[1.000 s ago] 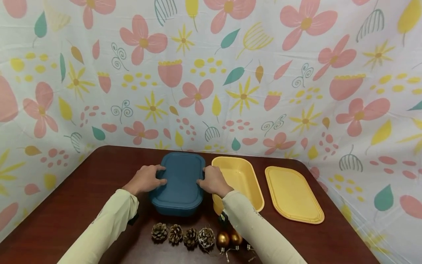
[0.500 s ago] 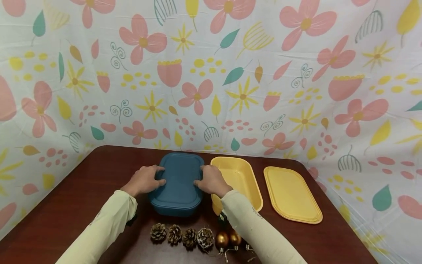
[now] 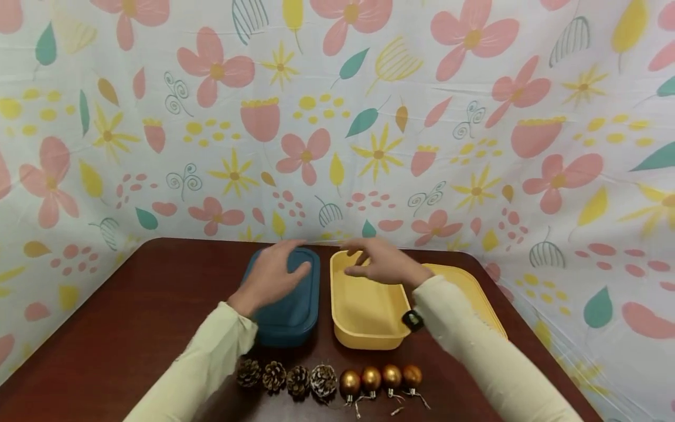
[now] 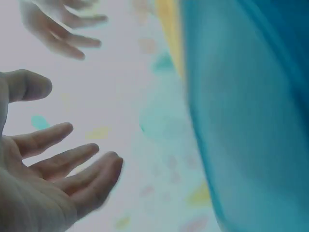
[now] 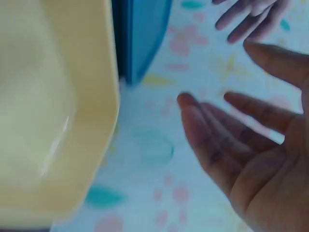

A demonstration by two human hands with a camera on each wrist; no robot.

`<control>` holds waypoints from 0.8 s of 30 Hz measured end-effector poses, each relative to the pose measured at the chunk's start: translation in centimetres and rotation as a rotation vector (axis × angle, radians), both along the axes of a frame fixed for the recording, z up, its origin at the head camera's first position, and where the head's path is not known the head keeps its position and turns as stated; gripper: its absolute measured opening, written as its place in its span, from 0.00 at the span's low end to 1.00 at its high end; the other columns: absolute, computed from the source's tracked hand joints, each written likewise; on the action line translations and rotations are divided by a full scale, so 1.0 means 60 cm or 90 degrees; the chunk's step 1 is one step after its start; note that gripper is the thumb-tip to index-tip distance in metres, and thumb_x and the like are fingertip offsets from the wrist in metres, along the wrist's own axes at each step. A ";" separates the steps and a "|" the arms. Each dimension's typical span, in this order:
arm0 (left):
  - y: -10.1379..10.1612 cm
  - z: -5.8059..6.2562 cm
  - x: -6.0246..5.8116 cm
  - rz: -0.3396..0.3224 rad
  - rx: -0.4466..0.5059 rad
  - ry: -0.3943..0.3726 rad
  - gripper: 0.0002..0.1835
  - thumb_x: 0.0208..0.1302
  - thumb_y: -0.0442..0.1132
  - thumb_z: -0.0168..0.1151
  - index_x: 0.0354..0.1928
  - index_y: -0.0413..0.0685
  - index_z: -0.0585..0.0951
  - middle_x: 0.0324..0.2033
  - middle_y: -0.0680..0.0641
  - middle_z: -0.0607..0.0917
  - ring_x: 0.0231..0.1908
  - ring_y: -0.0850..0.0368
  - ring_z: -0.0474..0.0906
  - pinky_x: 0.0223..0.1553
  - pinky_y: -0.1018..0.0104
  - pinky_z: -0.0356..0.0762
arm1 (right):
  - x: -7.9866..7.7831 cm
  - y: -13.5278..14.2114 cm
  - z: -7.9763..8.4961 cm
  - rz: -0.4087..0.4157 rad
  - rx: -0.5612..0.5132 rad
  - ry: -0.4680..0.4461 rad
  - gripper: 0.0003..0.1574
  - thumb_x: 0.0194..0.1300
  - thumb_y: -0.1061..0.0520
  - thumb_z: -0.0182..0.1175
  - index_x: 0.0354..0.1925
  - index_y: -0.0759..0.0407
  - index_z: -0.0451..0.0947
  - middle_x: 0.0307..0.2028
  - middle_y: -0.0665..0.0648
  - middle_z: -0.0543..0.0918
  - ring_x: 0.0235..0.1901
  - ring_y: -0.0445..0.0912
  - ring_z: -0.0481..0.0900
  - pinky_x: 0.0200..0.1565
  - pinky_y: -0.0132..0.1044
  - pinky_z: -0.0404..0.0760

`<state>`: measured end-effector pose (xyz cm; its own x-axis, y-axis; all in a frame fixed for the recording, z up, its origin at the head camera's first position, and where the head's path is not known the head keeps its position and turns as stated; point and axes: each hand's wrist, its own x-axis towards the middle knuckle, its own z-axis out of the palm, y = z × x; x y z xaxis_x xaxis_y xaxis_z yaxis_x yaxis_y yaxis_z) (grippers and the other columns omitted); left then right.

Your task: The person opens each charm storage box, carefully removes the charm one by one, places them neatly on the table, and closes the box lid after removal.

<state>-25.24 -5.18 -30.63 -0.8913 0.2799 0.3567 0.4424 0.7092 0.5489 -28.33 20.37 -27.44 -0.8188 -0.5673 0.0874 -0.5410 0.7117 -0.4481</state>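
Observation:
Over the blue lidded box (image 3: 291, 305), my left hand (image 3: 271, 275) hovers with its fingers loosely spread and nothing in it. In the left wrist view that hand (image 4: 63, 174) is apart from the blue lid (image 4: 241, 125). My right hand (image 3: 382, 262) is raised above the far part of the yellow open container (image 3: 369, 340), also holding nothing. Its relaxed fingers show in the right wrist view, beside the yellow container's wall (image 5: 91, 96). Partly behind my right sleeve lies the flat yellow lid (image 3: 469, 287).
In front of the boxes, several pine cones (image 3: 299, 381) stand in a row. Several copper-coloured ball ornaments (image 3: 371, 379) with strings continue that row to the right. A flower-patterned cloth (image 3: 316, 146) hangs behind the dark wooden table (image 3: 132, 316).
Both hands have let go of the blue box's lid and lifted. The left hand moved slightly right; the right hand swung over the yellow container. The ornaments are now uncovered.

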 end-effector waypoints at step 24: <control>0.474 -0.057 0.052 -0.157 0.044 -0.322 0.33 0.67 0.54 0.63 0.70 0.54 0.68 0.39 0.49 0.85 0.33 0.57 0.81 0.37 0.64 0.80 | 0.062 0.445 -0.161 -0.344 0.024 0.055 0.34 0.69 0.49 0.64 0.61 0.74 0.73 0.52 0.78 0.81 0.50 0.70 0.82 0.45 0.57 0.85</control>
<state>-22.13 23.23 -34.06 -0.8675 0.4920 -0.0733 0.2592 0.5729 0.7776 -24.60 47.04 -37.08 -0.9852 -0.0726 0.1554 -0.1283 0.9130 -0.3872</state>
